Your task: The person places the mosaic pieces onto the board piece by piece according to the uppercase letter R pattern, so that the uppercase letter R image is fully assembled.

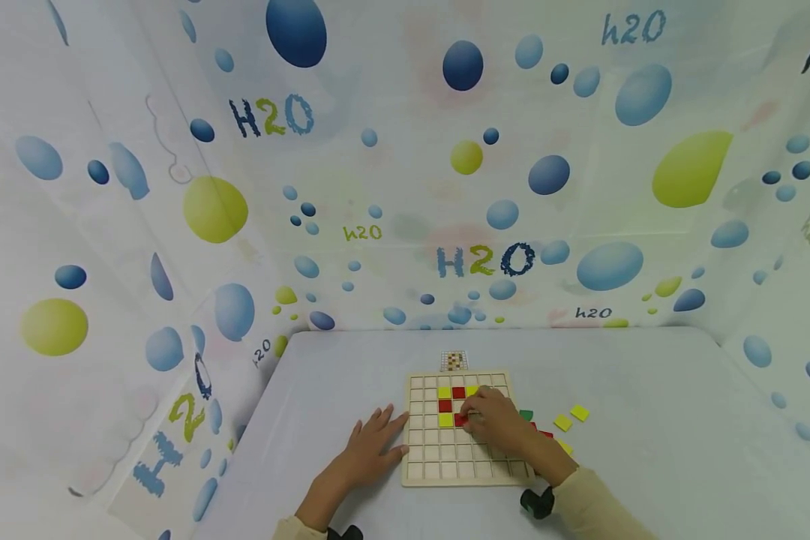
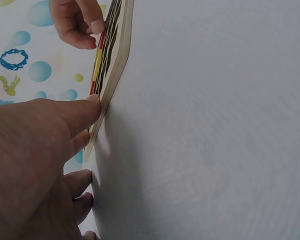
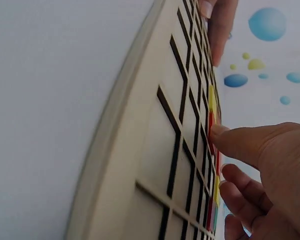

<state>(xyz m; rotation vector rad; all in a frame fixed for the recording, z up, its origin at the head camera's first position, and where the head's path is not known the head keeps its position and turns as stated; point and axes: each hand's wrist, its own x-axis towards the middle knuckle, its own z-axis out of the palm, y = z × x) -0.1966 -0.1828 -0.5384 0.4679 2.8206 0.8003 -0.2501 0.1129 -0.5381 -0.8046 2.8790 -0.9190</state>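
While the left hand lies spread, bracing the grid board near the tabletop's front edge, the right hand presses a red tile into a cell; seating it flush seems next.

A pale grey-white bench is seen, bounded behind and at both sides by bubble-printed sheeting. A wooden grid board is laid flat on it near the front edge. Just behind the board a small printed card is placed. To the board's right, loose tiles are scattered on the surface: two yellow tiles, a green tile and a red tile. The left hand is rested flat on the bench, touching the board's left edge.
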